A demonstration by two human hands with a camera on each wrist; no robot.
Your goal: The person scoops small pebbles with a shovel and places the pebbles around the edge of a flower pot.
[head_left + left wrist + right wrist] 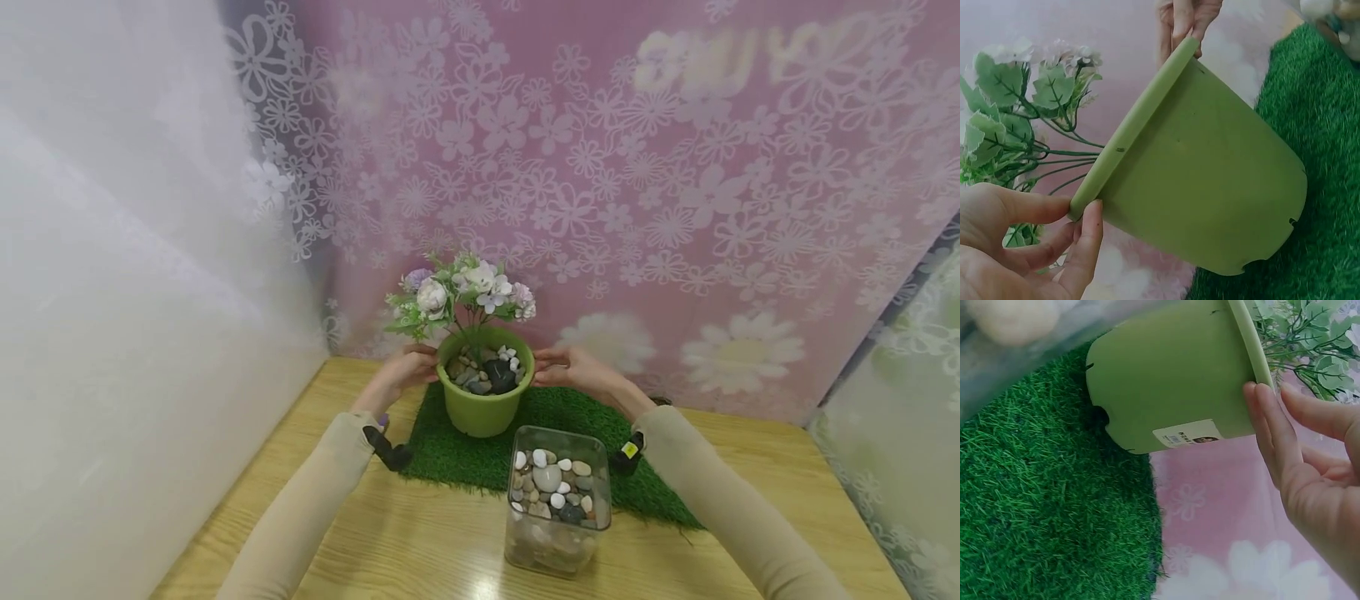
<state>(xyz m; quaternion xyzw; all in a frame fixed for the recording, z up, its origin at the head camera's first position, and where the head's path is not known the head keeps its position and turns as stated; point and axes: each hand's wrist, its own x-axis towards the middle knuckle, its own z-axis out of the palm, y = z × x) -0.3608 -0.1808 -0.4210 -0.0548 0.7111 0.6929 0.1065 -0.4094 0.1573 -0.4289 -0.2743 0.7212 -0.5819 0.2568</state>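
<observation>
A green flowerpot (483, 412) stands on the artificial grass mat, holding artificial flowers (465, 292) in white, pink and purple. Pebbles (480, 375) lie inside it, with a larger black stone (499, 377) and small white ones. At the pot's left side my left hand (1035, 244) pinches the rim between thumb and fingers. Across from it, my right hand (1310, 437) holds the rim, fingers beneath the lip and thumb at its upper edge. A paper label (1188, 434) shows on the pot's wall in the right wrist view.
In front of the pot is a clear plastic container (558, 521) with pebbles of several colours. The green grass mat (465, 462) lies on a wooden table (420, 542). A pink flowered cloth (637, 208) hangs behind, and a pale wall (150, 250) rises on the left.
</observation>
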